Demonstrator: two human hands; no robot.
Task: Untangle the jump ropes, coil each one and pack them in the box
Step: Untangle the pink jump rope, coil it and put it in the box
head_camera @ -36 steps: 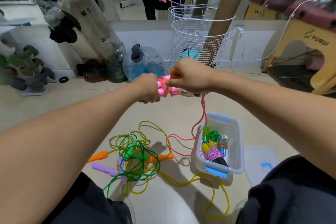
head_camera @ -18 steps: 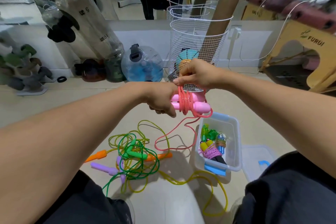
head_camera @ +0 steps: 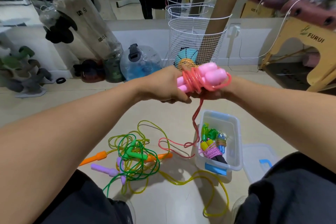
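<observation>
My left hand (head_camera: 163, 85) grips the two pink handles (head_camera: 209, 72) of the pink jump rope, held side by side. Several turns of the red-pink cord (head_camera: 192, 82) are wound round them. My right hand (head_camera: 216, 92) is under the bundle and holds the cord, whose tail (head_camera: 195, 125) hangs down to the floor. On the floor lies a tangle (head_camera: 134, 158) of green and yellow ropes with green, orange and purple handles. The clear plastic box (head_camera: 234, 151) stands at the right and holds several coiled ropes.
The box lid (head_camera: 260, 162) lies right of the box. A white wire basket (head_camera: 196, 42) with cardboard tubes, clear water weights (head_camera: 140, 62) and a mirror stand along the far wall. A wooden stool (head_camera: 309, 47) is at the right. My knees frame the bottom.
The pink bundle has tilted and risen in front of me. My right hand has swung from above the handles to below them, adding cord turns, and the loose tail on the floor is shorter.
</observation>
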